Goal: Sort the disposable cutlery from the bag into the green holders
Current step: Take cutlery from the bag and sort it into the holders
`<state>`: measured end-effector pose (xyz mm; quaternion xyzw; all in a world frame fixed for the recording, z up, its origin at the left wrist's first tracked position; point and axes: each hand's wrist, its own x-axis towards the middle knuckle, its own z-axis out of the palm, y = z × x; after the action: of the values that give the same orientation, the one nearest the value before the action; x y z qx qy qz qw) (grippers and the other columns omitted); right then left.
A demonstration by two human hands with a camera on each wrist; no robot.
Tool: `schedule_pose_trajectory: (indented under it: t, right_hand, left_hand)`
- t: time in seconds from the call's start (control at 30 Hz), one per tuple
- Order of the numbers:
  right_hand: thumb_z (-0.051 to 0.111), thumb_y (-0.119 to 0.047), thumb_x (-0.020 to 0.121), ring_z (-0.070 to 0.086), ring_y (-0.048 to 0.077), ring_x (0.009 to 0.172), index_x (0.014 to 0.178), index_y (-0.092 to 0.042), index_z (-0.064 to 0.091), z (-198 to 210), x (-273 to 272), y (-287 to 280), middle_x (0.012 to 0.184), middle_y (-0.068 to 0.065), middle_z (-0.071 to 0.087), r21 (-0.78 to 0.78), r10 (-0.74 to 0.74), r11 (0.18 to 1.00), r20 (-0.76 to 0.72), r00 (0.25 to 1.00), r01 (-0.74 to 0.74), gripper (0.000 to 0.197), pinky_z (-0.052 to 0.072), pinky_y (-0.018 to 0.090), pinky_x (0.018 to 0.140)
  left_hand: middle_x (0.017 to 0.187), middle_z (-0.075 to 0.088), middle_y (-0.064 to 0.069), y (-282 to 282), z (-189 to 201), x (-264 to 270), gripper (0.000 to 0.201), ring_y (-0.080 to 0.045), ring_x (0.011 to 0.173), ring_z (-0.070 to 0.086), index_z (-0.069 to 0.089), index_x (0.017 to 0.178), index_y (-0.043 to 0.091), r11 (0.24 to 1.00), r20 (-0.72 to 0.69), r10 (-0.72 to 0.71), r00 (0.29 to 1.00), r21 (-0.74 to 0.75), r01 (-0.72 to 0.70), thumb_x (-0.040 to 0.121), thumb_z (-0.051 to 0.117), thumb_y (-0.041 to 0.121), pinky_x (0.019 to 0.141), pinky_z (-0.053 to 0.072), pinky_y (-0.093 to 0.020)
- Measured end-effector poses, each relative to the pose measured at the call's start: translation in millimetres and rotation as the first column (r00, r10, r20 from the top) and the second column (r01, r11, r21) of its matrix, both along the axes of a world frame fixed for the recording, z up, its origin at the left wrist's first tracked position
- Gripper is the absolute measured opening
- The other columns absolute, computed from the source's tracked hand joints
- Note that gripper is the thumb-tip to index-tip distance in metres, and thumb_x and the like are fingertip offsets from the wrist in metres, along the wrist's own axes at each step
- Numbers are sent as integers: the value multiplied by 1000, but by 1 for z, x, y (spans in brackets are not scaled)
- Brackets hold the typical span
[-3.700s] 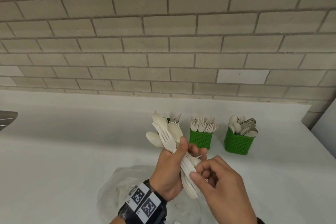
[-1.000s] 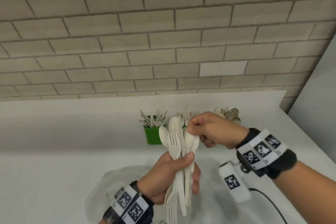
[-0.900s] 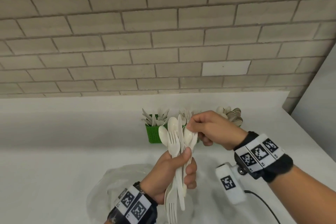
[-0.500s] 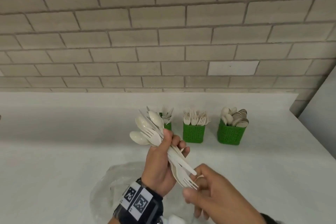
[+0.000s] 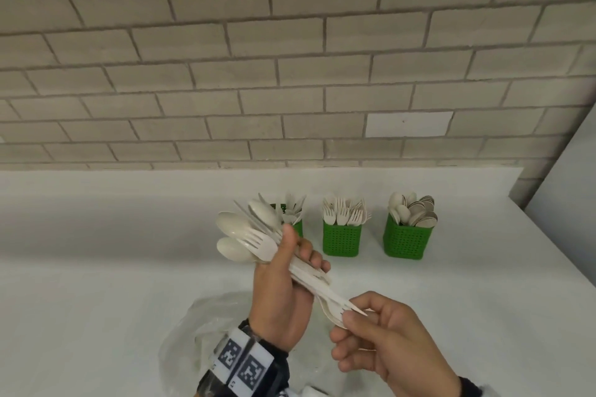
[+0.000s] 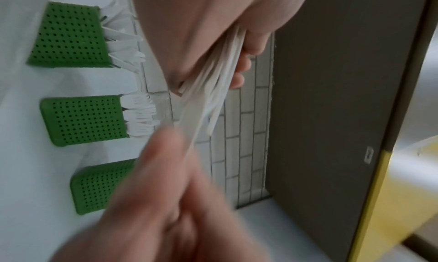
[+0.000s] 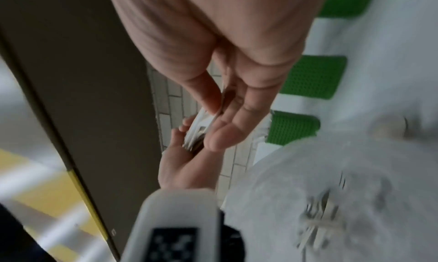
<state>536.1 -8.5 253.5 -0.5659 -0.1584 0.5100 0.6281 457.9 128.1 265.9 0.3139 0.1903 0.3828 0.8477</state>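
Note:
My left hand (image 5: 301, 248) grips a bundle of white disposable cutlery (image 5: 254, 235) over the counter, with spoon bowls and fork tines fanned up to the left. Its lower ends slant down to the right, where my right hand (image 5: 354, 313) pinches a cutlery piece (image 7: 203, 120) between thumb and fingers. In the left wrist view the bundle (image 6: 213, 90) shows in my palm. Three green holders stand near the wall: the left holder (image 5: 295, 227) with knives, the middle holder (image 5: 340, 240) with forks, the right holder (image 5: 406, 242) with spoons. The clear plastic bag (image 5: 200, 342) lies below my hands.
A white counter (image 5: 113, 284) runs to a brick wall (image 5: 290, 74). A white side panel (image 5: 574, 177) closes the right end. The bag (image 7: 331, 191) still holds some cutlery. A dark panel (image 6: 331, 97) with a yellow edge shows in the wrist views.
My right hand has come down from the top of the bundle, near the holders, to its lower ends. My left hand has tilted the bundle's heads to the left.

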Motion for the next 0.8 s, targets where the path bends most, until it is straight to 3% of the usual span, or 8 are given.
schedule_pose_trajectory:
  t: [0.1, 0.2, 0.33, 0.43, 0.53, 0.7, 0.77, 0.8]
  right_hand:
    - [61, 7, 88, 59, 31, 50, 87, 11, 58, 3, 12, -16, 72, 32, 65, -25, -61, 997, 209, 976, 67, 5, 51, 36, 49]
    - [65, 6, 86, 57, 30, 48, 82, -2, 68, 18, 28, -27, 65, 24, 66, -20, -104, 992, 467, 878, 128, 10, 51, 37, 50]
    - [69, -8, 86, 62, 13, 52, 84, -26, 73, 50, 40, -18, 66, 1, 69, 43, -55, 998, 828, 558, 34, 18, 53, 27, 56]
    - [69, -18, 87, 60, 2, 65, 91, -30, 70, 69, 46, 0, 65, -15, 63, 44, -29, 996, 981, 193, -73, 13, 43, 10, 63]
    - [64, -18, 90, 51, -11, 69, 98, -27, 67, 82, 49, 21, 65, -21, 54, -3, 5, 990, 1000, 14, -141, 13, 35, 3, 66]
    - [62, -20, 91, 47, -11, 68, 107, -27, 61, 81, 47, 41, 73, -16, 51, 3, -9, 987, 999, -31, -161, 18, 34, 4, 68]
    - [65, -20, 90, 53, -5, 70, 114, -31, 58, 71, 45, 44, 75, -15, 54, 45, -35, 988, 997, 65, -150, 26, 37, 7, 67]
    - [66, -19, 90, 57, 1, 71, 118, -33, 56, 64, 44, 43, 79, -14, 56, 87, -63, 988, 982, 180, -130, 33, 42, 9, 68]
  left_hand:
    - [62, 36, 2, 21, 8, -16, 27, -14, 52, 39, 49, 76, 18, 994, 27, -58, 998, -91, 60, 95, 53, 38, 59, 45, -32]
    - [64, 49, -5, 32, 10, -30, 28, -23, 64, 59, 49, 74, 14, 976, -16, -205, 979, -84, 203, 95, 52, 32, 67, 56, -39]
    - [106, 67, -30, 23, 5, -33, 25, -46, 100, 67, 54, 77, 6, 899, -85, -437, 895, 2, 439, 98, 53, 21, 86, 57, -54]
    - [120, 62, -33, 13, 2, -29, 21, -44, 85, 71, 65, 91, 6, 807, -176, -554, 813, 123, 577, 94, 54, 23, 72, 60, -47]
    - [100, 68, -26, 2, -1, -22, 31, -30, 54, 65, 59, 112, 6, 761, -240, -568, 787, 210, 614, 94, 56, 31, 50, 53, -32]
    - [60, 38, -2, 0, -10, -20, 51, -7, 36, 32, 51, 96, 10, 798, -84, -584, 807, 119, 591, 76, 78, 49, 39, 31, -17]
    - [57, 31, 0, 0, -9, -21, 50, -6, 35, 27, 53, 93, 11, 819, -142, -536, 832, 153, 553, 73, 82, 47, 38, 27, -16]
    - [56, 29, 0, -2, -8, -20, 45, -7, 35, 26, 55, 88, 13, 833, -200, -487, 850, 184, 521, 72, 84, 44, 38, 26, -17]
